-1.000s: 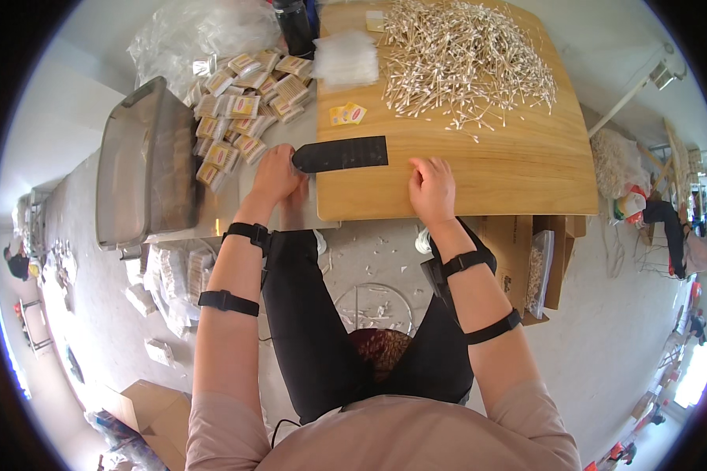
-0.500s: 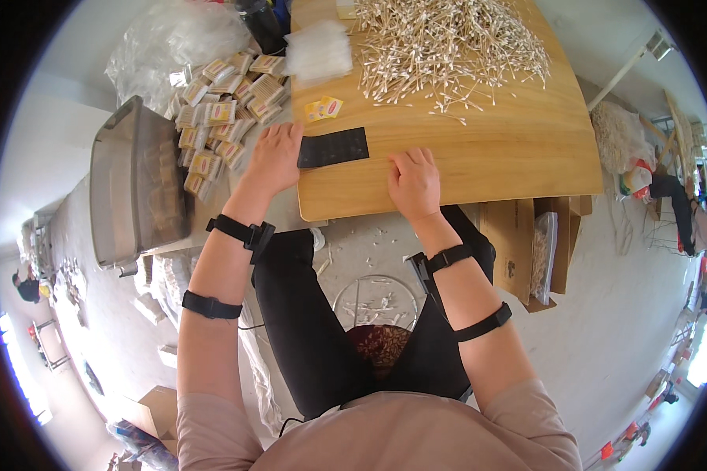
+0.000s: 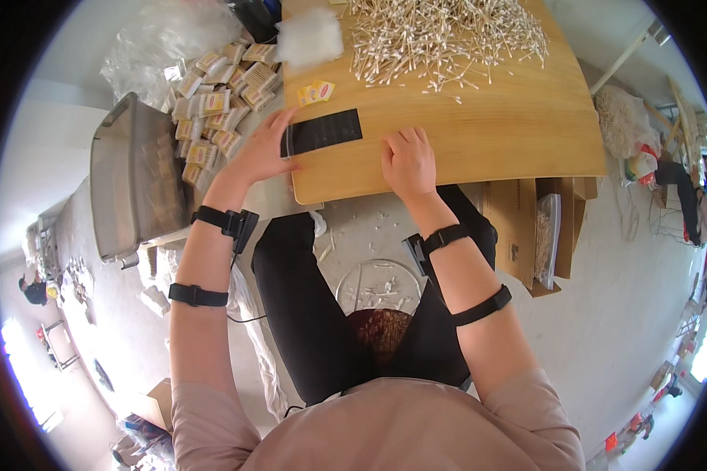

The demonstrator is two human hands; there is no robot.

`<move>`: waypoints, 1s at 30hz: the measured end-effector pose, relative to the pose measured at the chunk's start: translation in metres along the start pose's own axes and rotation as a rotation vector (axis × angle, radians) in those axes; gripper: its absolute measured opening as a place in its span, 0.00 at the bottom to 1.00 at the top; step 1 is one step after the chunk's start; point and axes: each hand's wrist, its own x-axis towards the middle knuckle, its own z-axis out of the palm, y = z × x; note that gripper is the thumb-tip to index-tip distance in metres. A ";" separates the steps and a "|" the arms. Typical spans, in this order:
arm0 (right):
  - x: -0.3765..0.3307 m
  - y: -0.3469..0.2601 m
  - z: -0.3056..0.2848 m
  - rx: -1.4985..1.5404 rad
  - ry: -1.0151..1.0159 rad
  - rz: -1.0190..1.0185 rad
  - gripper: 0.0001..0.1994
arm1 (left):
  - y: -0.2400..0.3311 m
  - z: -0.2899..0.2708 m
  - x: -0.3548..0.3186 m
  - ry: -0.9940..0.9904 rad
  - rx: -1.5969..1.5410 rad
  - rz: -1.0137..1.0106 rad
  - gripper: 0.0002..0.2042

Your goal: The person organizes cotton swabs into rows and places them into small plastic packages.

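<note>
A flat black rectangle (image 3: 324, 132) lies near the table's left front corner. Around its left end my left hand (image 3: 264, 149) is open, thumb and fingers apart; a narrow clear strip shows at that end. My right hand (image 3: 410, 162) rests near the table's front edge, right of the black rectangle. Its fingers are curled under, so anything inside them is hidden. Just beyond the rectangle lie small yellow-and-white printed cards (image 3: 316, 93). Farther back is a large loose heap of cotton swabs (image 3: 440, 39).
Packs of cotton swabs (image 3: 214, 104) are piled left of the wooden table (image 3: 511, 141), beside a translucent grey bin (image 3: 126, 196). A stack of clear plastic bags (image 3: 310, 38) lies at the back left, near a dark bottle (image 3: 253, 20). Cardboard boxes (image 3: 512, 228) stand under the right side.
My left hand has spread, its thumb moving away from the fingers at the black rectangle's left end. My right hand stays closed on the table. The whole view has shifted slightly.
</note>
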 end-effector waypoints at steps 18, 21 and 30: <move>0.002 -0.002 -0.002 0.009 0.042 -0.014 0.06 | 0.010 -0.013 -0.004 0.052 0.351 0.052 0.44; 0.000 -0.001 0.000 -0.022 0.006 0.025 0.06 | 0.017 -0.005 0.003 0.008 0.390 -0.006 0.43; 0.000 0.000 -0.003 -0.028 0.004 0.016 0.05 | 0.034 0.009 0.014 0.038 0.308 -0.063 0.41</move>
